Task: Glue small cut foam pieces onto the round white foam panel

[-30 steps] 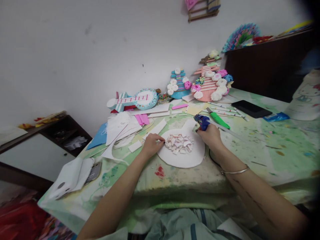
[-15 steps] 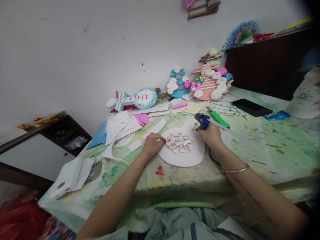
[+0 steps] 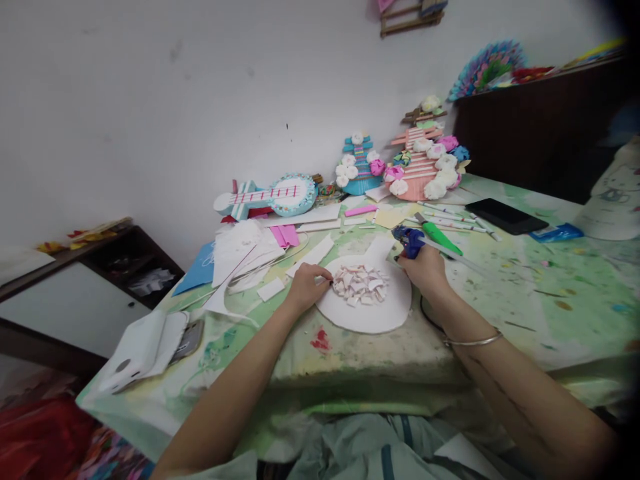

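Observation:
A white round board with a short neck (image 3: 370, 322) lies near the table's front edge. Small pale folded pieces (image 3: 361, 285) are heaped on its middle. My left hand (image 3: 309, 288) is at the board's left edge, thumb and forefinger closed together beside the heap; whatever is between the fingertips is too small to make out. On the board's right, my right hand (image 3: 426, 270) is wrapped round a blue glue gun (image 3: 411, 241), its tip pointing up and left near the board's neck. A clear glue stick sticks out behind the gun.
A green-handled cutter (image 3: 440, 239), striped sticks and a black phone (image 3: 507, 216) lie at the right. Decorated instrument models (image 3: 295, 195) stand along the wall. White paper (image 3: 245, 247) and a white case (image 3: 143, 350) are at the left.

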`<state>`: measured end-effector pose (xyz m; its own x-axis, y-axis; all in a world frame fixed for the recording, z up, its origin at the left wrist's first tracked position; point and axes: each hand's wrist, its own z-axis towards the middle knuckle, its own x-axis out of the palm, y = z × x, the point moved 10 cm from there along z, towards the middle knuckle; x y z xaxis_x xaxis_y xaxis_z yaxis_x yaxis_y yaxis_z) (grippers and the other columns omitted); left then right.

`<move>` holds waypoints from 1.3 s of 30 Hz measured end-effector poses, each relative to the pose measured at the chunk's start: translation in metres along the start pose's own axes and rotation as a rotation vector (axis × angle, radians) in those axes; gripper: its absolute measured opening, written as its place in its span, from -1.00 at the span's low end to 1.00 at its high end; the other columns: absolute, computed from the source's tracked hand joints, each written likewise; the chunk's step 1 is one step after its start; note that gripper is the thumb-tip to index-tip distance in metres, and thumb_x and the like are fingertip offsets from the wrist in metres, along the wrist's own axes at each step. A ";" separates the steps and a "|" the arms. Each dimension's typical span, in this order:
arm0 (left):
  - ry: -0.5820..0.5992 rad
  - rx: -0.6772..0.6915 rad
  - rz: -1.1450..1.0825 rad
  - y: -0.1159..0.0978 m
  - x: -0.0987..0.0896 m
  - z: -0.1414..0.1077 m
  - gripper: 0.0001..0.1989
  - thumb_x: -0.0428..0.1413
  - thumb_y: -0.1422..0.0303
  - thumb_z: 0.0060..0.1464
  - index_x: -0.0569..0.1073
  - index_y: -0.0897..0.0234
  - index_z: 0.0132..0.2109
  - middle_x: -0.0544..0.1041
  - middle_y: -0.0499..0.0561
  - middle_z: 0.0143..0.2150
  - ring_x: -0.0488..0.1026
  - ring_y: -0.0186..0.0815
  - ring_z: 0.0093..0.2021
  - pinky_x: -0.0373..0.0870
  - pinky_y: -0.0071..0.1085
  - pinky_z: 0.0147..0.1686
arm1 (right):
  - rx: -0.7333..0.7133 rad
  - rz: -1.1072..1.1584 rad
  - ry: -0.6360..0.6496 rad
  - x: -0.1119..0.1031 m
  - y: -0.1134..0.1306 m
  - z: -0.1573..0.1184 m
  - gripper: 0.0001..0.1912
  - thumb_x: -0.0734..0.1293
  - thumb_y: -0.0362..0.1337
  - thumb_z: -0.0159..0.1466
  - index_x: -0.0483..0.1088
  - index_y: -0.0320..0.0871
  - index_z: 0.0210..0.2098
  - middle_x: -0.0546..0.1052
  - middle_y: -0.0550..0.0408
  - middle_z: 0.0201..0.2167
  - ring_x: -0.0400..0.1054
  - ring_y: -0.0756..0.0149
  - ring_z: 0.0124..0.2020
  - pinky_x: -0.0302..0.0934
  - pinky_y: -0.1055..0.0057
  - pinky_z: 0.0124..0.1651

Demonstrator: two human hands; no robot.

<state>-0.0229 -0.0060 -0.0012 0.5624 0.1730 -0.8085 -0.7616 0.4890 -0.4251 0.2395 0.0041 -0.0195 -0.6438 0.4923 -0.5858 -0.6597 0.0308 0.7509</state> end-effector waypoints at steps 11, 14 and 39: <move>0.019 -0.016 -0.040 0.014 0.000 0.000 -0.85 0.13 0.47 -0.13 0.57 0.17 -0.38 0.60 -0.09 -0.32 0.43 -0.24 -0.20 0.29 -0.28 -0.11 | 0.034 -0.028 -0.005 -0.001 -0.004 0.000 -0.86 0.27 -0.28 -0.04 0.40 -0.15 -0.47 0.44 0.06 -0.56 0.35 0.16 -0.44 0.16 0.32 -0.40; 0.022 0.006 -0.063 0.013 0.000 0.000 -0.86 0.14 0.48 -0.14 0.56 0.19 -0.40 0.60 -0.08 -0.31 0.44 -0.25 -0.21 0.27 -0.28 -0.08 | 0.050 -0.030 0.001 -0.001 -0.004 0.000 -0.85 0.27 -0.28 -0.05 0.41 -0.16 -0.46 0.44 0.07 -0.58 0.35 0.16 -0.45 0.16 0.31 -0.40; -0.053 0.063 0.001 0.008 -0.006 0.001 -0.95 0.16 0.46 -0.11 0.50 0.22 -0.44 0.58 -0.07 -0.33 0.44 -0.27 -0.24 0.23 -0.30 -0.09 | -0.024 0.112 0.055 0.016 -0.013 0.008 -0.86 0.34 -0.29 -0.06 0.42 -0.14 -0.45 0.47 0.04 -0.55 0.38 0.11 -0.37 0.25 0.22 -0.34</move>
<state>-0.0320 -0.0026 0.0009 0.5791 0.2173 -0.7858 -0.7413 0.5414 -0.3967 0.2413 0.0189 -0.0360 -0.7339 0.4427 -0.5152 -0.5912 -0.0427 0.8054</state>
